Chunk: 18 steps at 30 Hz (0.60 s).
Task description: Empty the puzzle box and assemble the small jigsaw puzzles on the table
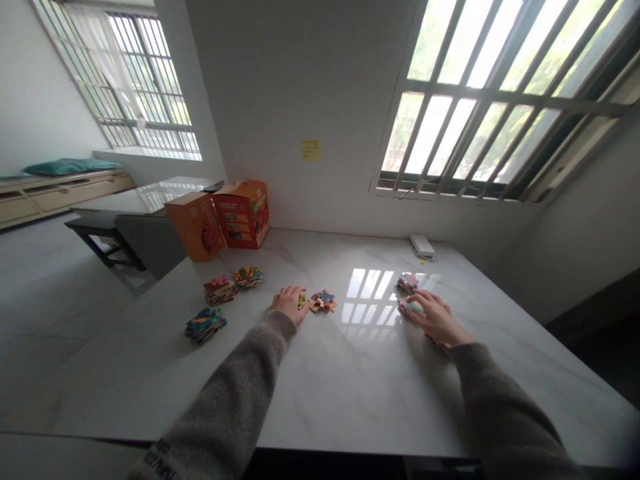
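Observation:
My left hand (289, 303) curls around some yellow-green puzzle pieces (302, 300) on the white marbled table. Just right of it lies a small pile of puzzle pieces (323, 301) in blue, cream and red. My right hand (436, 317) grips pale, multicoloured puzzle pieces (411, 307) between thumb and fingers, near the tabletop. Behind that hand stands a pink-topped stack of puzzle pieces (407, 281). More reddish pieces show partly under my right palm, mostly hidden.
Left on the table (320, 387) are a blue-green stack (205, 325), a pink-red stack (220, 290) and a yellow-patterned stack (248, 277) of puzzle pieces. An orange box (245, 213) stands at the back left. A white device (423, 247) with a cable lies near the wall.

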Available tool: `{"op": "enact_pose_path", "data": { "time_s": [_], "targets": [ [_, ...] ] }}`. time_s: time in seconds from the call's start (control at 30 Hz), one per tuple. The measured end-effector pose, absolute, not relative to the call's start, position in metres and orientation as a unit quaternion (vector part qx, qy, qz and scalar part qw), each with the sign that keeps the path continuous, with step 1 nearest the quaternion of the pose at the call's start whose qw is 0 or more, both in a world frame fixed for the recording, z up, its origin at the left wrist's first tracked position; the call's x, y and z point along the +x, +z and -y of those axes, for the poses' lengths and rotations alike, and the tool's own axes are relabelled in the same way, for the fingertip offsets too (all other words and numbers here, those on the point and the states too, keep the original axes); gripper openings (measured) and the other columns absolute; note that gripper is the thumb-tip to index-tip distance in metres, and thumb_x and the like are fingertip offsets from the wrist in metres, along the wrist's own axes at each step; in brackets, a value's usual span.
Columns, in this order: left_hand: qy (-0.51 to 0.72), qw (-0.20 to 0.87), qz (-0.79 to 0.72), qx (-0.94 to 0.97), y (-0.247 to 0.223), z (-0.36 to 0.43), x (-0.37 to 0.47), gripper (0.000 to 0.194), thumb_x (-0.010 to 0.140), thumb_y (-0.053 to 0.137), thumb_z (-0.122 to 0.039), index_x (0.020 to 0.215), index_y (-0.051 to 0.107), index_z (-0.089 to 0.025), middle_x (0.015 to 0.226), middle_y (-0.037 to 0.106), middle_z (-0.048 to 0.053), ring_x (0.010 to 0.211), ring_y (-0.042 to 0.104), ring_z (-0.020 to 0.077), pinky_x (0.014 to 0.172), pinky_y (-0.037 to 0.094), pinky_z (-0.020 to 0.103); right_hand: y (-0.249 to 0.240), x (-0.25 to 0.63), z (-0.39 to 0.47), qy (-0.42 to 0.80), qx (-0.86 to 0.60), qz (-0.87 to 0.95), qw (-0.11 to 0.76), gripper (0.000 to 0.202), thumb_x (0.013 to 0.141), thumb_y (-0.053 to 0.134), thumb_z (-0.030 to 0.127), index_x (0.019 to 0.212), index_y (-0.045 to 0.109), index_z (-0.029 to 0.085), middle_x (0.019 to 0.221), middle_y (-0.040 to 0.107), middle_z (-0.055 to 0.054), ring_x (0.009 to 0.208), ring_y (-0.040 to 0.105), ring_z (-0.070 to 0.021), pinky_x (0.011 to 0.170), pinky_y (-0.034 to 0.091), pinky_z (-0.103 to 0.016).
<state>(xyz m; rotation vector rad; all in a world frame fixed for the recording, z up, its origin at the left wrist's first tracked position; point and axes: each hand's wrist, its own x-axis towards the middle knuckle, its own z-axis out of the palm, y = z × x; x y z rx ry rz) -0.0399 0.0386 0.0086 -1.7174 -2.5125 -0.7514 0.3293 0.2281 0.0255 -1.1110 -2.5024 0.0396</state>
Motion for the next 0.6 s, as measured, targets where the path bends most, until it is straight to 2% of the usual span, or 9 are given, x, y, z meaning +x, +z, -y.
{"op": "enact_pose_path", "data": {
  "time_s": [0.13,0.23,0.37,0.43,0.6],
  "targets": [
    [-0.226,0.005,0.806,-0.548,0.004,-0.038,-0.043,0.044,0.083,0.059,-0.046,0.120,0.062,-0.023,0.116,0.061,0.010,0.112,0.050,0.0292,0.092,0.040,0.040,0.024,0.257,-0.185,0.073,-0.271,0.944,0.175,0.027,0.088,0.056,0.031,0.113,0.062,0.024,0.125,0.062,-0.010,0.120,0.053,-0.0280,0.100,0.040,-0.046],
    [-0.219,-0.006,0.786,-0.579,0.003,-0.038,-0.043,0.041,0.079,0.064,-0.044,0.114,0.066,-0.022,0.112,0.060,0.009,0.110,0.050,0.0281,0.095,0.040,0.038,0.021,0.197,-0.155,0.112,-0.222,0.951,0.183,0.028,0.090,0.055,0.027,0.117,0.059,0.022,0.128,0.060,-0.011,0.119,0.053,-0.0266,0.098,0.042,-0.043],
    [-0.239,-0.023,0.745,-0.623,0.004,-0.038,-0.048,0.038,0.076,0.064,-0.029,0.113,0.065,-0.019,0.111,0.061,0.008,0.108,0.050,0.0240,0.100,0.040,0.033,0.016,0.147,-0.136,0.108,-0.223,0.948,0.201,0.032,0.090,0.058,0.030,0.120,0.056,0.022,0.138,0.053,-0.013,0.125,0.048,-0.0278,0.097,0.043,-0.043],
    [-0.241,-0.020,0.748,-0.618,0.005,-0.036,-0.054,0.040,0.075,0.065,-0.028,0.114,0.064,-0.020,0.114,0.061,0.007,0.109,0.050,0.0245,0.100,0.040,0.034,0.013,0.136,-0.134,0.102,-0.228,0.948,0.199,0.035,0.088,0.062,0.032,0.121,0.054,0.022,0.140,0.052,-0.013,0.127,0.046,-0.0288,0.099,0.041,-0.044],
    [-0.206,-0.036,0.777,-0.594,0.009,-0.033,-0.067,0.039,0.077,0.064,-0.029,0.116,0.062,-0.024,0.119,0.063,0.007,0.111,0.051,0.0278,0.094,0.041,0.039,0.003,0.134,-0.138,0.093,-0.260,0.937,0.217,0.020,0.092,0.055,0.029,0.110,0.055,0.022,0.123,0.061,-0.010,0.114,0.054,-0.0262,0.095,0.041,-0.041]
  ]
}}
